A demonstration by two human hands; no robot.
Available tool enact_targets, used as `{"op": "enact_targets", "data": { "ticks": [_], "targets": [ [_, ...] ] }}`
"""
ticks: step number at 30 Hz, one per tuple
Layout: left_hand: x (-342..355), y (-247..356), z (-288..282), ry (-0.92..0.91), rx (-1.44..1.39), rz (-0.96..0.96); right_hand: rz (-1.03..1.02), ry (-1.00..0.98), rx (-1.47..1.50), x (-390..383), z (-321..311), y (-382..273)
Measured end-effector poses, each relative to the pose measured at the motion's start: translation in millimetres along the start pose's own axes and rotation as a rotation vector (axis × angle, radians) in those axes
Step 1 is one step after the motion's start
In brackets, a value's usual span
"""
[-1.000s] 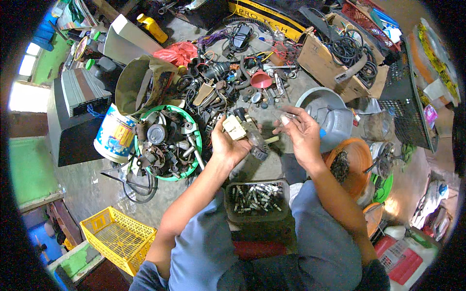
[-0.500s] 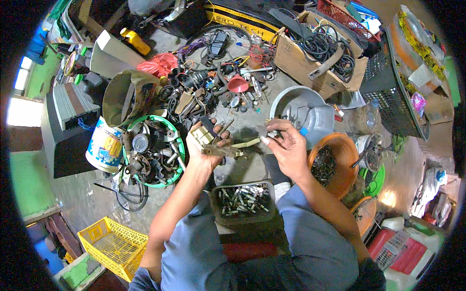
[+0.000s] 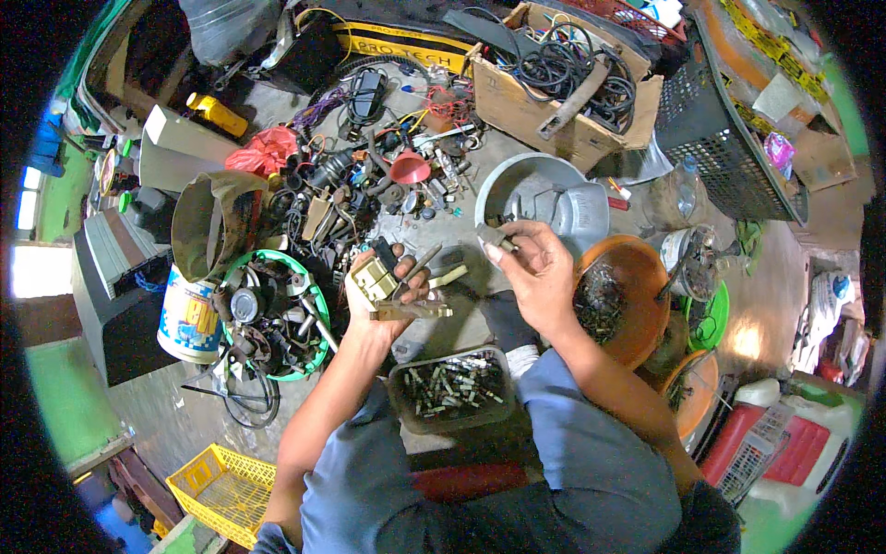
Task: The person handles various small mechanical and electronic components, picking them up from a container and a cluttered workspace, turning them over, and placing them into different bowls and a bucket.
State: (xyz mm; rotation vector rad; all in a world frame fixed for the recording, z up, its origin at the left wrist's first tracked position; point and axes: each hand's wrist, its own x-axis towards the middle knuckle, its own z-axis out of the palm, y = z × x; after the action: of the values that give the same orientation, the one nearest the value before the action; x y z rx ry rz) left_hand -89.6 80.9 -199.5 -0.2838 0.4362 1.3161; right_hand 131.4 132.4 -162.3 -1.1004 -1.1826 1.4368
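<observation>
My left hand is closed on several parts: a cream plastic housing, dark pieces and a short pale tube poking out to the right. My right hand pinches a small dark grey piece between thumb and fingertips, a little right of and above the left hand's bundle, in front of a grey tub. Below both hands, between my knees, a rectangular plastic container holds many small pale-and-dark cylindrical bits. An orange basin with small dark debris lies beside my right forearm.
A green basin of metal parts, a white bucket and a yellow crate are on the left. Scattered parts with a red funnel lie ahead. A cardboard box of cables and a black crate stand back right.
My right hand has risen and turned, now pinching the dark piece higher, apart from the left bundle. My left hand has moved leftward and tilted its bundle. The whole view has shifted slightly.
</observation>
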Motion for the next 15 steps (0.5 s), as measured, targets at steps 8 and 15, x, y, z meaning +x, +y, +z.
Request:
{"op": "enact_targets", "data": {
  "ticks": [8, 15],
  "targets": [
    [0.5, -15.0, -2.4, -0.084, 0.037, -0.143, 0.007, 0.388, -0.326, 0.9, -35.0, 42.3],
    [2.7, -17.7, -2.1, -0.188, 0.041, -0.207, 0.017, 0.235, -0.387, 1.6, -34.1, 54.8]
  ]
}}
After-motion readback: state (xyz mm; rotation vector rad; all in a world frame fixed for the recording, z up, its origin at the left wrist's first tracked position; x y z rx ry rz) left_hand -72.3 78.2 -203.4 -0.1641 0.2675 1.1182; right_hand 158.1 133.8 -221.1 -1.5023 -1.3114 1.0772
